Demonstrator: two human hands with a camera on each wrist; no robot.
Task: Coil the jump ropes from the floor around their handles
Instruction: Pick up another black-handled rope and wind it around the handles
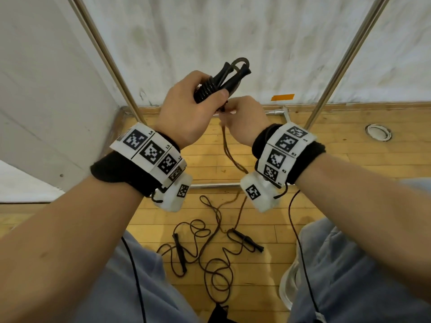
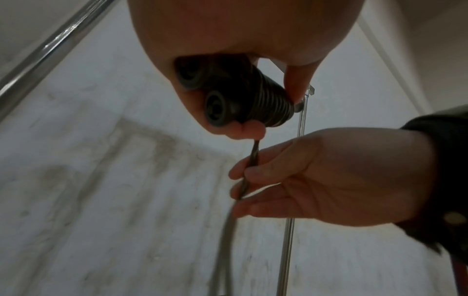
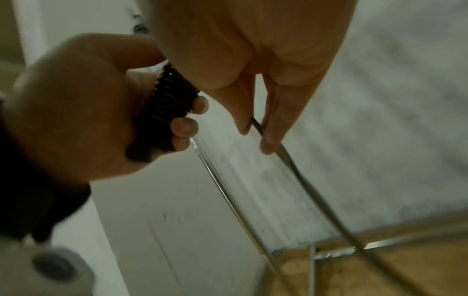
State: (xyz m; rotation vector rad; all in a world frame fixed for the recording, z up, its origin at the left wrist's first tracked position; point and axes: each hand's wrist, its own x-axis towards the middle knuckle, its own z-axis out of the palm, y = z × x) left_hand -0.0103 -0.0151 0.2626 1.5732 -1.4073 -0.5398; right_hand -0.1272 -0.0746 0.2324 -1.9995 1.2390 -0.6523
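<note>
A wooden floor (image 1: 349,159) stretches from near the person's knees to a white wall on the far side, with a metal frame (image 1: 105,54) rising at left and right. On the floor, near the person, a second jump rope (image 1: 210,264) lies loose and tangled, its two handles (image 1: 247,241) apart from each other. Held up in the middle is the first jump rope: the left hand (image 1: 186,108) is wrapped around both handles (image 2: 215,108), which lie side by side with many tight turns of cord (image 3: 169,94) wound around them. Just to its right, the right hand (image 1: 247,117) pinches the free cord (image 2: 250,160) between thumb and fingers, and the rest hangs down toward the floor.

The likely risks: if the left hand's grip loosens, the tight turns could spring open and unwind. If the right hand lets the cord go slack, the next turn may sit loose or slip off the end. The hanging cord could also snag the tangled rope below and drag it up.
</note>
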